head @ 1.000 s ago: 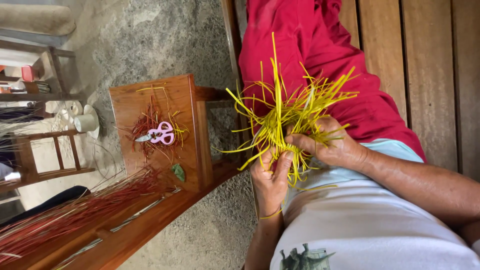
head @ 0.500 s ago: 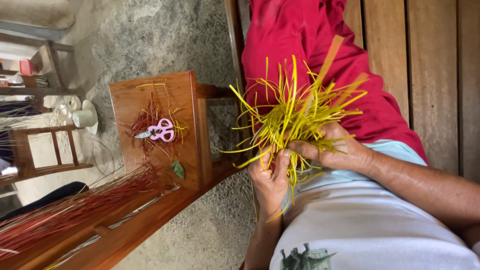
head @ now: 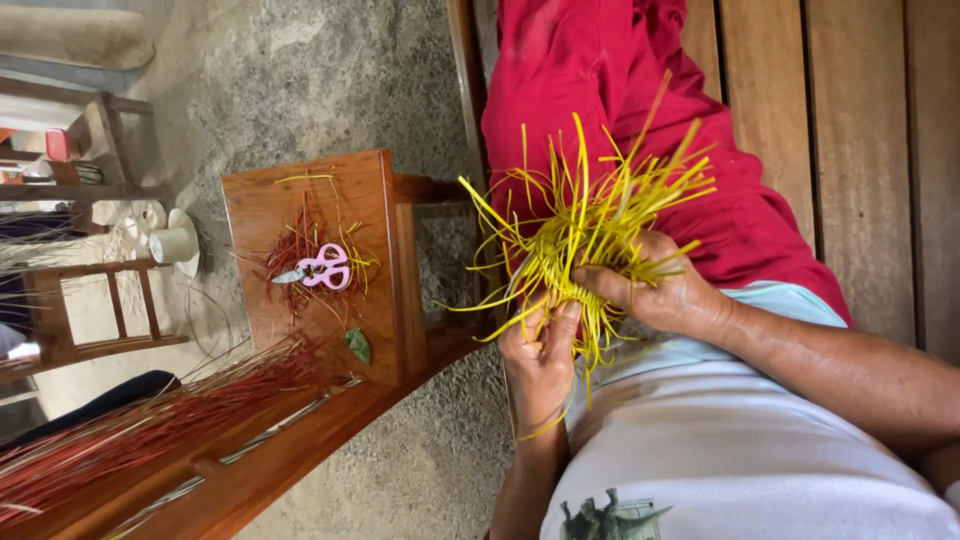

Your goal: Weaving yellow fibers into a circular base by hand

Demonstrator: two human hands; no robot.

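Observation:
A bundle of thin yellow strips fans out over my lap, above my red trousers. Both hands grip it where the strips gather into a woven knot. My left hand comes up from below and pinches the lower strips between thumb and fingers. Reaching in from the right, my right hand closes its fingers over the knot. Loose yellow ends hang down past my left wrist.
To my left stands a small wooden stool with pink scissors on a heap of red and yellow scraps. Long red strips lie along a wooden beam. A white spool sits on the gravel floor. I am seated on wooden planks.
The yellow strips have swung and fanned differently as my hands worked the knot. Both hands have kept their grip in nearly the same place.

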